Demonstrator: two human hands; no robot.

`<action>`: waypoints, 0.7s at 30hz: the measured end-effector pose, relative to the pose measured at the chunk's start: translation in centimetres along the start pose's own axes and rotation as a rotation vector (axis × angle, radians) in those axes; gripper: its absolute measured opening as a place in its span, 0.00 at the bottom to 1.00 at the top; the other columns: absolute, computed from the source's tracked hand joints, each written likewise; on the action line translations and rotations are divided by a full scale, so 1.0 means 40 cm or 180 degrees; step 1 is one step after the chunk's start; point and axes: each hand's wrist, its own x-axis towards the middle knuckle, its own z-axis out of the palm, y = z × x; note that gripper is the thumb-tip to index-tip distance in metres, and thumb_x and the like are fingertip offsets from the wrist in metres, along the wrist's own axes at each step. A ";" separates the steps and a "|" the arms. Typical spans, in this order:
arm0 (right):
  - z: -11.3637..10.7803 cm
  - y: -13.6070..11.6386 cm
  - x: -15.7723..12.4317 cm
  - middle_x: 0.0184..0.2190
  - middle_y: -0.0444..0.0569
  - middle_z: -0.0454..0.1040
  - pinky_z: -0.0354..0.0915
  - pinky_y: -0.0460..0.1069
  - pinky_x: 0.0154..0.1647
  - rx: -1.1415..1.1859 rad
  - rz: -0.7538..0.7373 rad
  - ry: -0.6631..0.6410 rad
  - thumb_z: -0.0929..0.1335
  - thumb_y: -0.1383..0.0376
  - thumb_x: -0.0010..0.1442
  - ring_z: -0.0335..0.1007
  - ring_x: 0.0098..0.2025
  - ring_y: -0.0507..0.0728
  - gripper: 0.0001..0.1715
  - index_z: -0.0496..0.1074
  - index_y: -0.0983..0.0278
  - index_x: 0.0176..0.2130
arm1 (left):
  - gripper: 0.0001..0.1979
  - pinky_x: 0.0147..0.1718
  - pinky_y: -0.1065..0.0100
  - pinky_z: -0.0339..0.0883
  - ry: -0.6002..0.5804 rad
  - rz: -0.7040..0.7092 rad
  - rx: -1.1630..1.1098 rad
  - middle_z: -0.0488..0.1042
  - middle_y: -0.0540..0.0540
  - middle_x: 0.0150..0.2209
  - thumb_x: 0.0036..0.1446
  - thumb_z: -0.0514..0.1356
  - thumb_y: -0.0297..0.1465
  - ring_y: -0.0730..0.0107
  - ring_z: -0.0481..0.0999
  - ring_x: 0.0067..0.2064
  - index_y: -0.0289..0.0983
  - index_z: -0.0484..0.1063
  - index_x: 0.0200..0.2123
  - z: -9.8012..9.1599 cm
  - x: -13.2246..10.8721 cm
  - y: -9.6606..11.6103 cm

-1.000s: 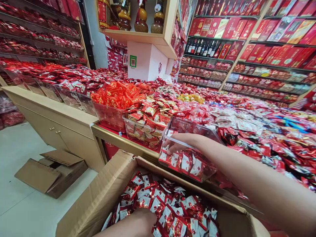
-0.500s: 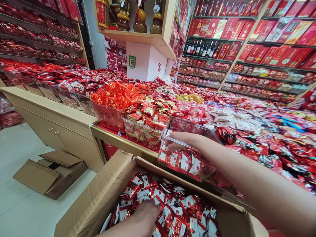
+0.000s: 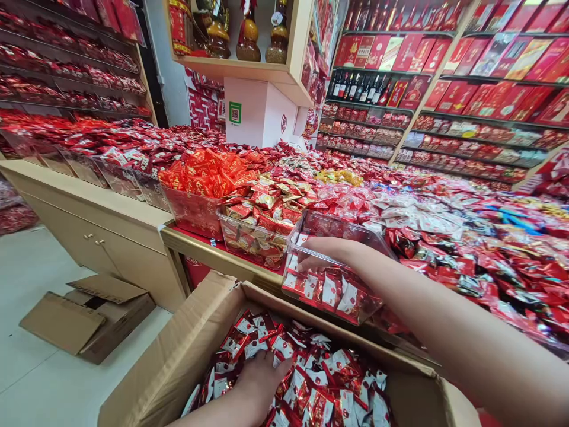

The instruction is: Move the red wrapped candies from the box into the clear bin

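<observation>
My left hand [image 3: 258, 382] is down in an open cardboard box [image 3: 166, 350], on a heap of small red-and-white wrapped sweets [image 3: 317, 406]. Its thumb stands apart from the fingers, whose tips sink partly among the packets. My right hand [image 3: 326, 250] reaches over the rim into a clear plastic bin [image 3: 368, 234] at the counter's edge. The fingers there look stretched out, resting on or near similar red-and-white packets [image 3: 331, 290] in the lower part of the bin. I cannot make out anything held in it.
Left of the bin stand clear bins of gold-and-red packets [image 3: 262, 246] and bright red packets [image 3: 195, 204]. Piled sweets [image 3: 427, 216] cover the counter. Another cardboard box [image 3: 118, 302] lies on the floor at left. A wooden display cabinet [image 3: 249, 68] overhangs the counter.
My left hand has spread on the packets, its thumb now showing away from the fingers. The right hand stays in the bin, nearly unmoved. The view has shifted slightly.
</observation>
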 end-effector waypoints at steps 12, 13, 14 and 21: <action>-0.024 -0.004 0.011 0.27 0.47 0.73 0.58 0.43 0.26 -0.0310 -0.0218 0.0756 0.65 0.68 0.47 0.66 0.28 0.52 0.09 0.73 0.65 0.31 | 0.15 0.35 0.63 0.61 0.0101 -0.0131 -0.1354 0.70 0.47 0.35 0.33 0.59 0.25 0.59 0.68 0.38 0.41 0.71 0.30 0.019 -0.012 -0.004; -0.037 -0.011 0.004 0.28 0.47 0.73 0.58 0.43 0.29 -0.0315 -0.0289 0.0948 0.64 0.68 0.48 0.66 0.29 0.52 0.10 0.73 0.65 0.32 | 0.14 0.32 0.63 0.62 0.0072 -0.0165 -0.1353 0.70 0.46 0.33 0.32 0.59 0.24 0.59 0.69 0.35 0.39 0.71 0.29 0.014 -0.015 -0.005; -0.053 -0.020 -0.011 0.30 0.47 0.73 0.58 0.44 0.32 -0.0318 -0.0348 0.1147 0.63 0.68 0.50 0.66 0.31 0.52 0.10 0.73 0.65 0.34 | 0.12 0.30 0.63 0.62 0.0070 -0.0180 -0.1367 0.71 0.46 0.30 0.32 0.58 0.24 0.58 0.69 0.32 0.38 0.71 0.26 0.008 -0.017 -0.006; 0.005 -0.114 -0.262 0.33 0.46 0.70 0.58 0.46 0.37 0.0436 -0.1219 0.2853 0.60 0.63 0.56 0.64 0.35 0.52 0.11 0.69 0.62 0.36 | 0.09 0.29 0.68 0.62 0.0831 0.0054 -0.2274 0.68 0.50 0.29 0.51 0.48 0.35 0.70 0.68 0.29 0.39 0.63 0.32 -0.099 -0.021 0.005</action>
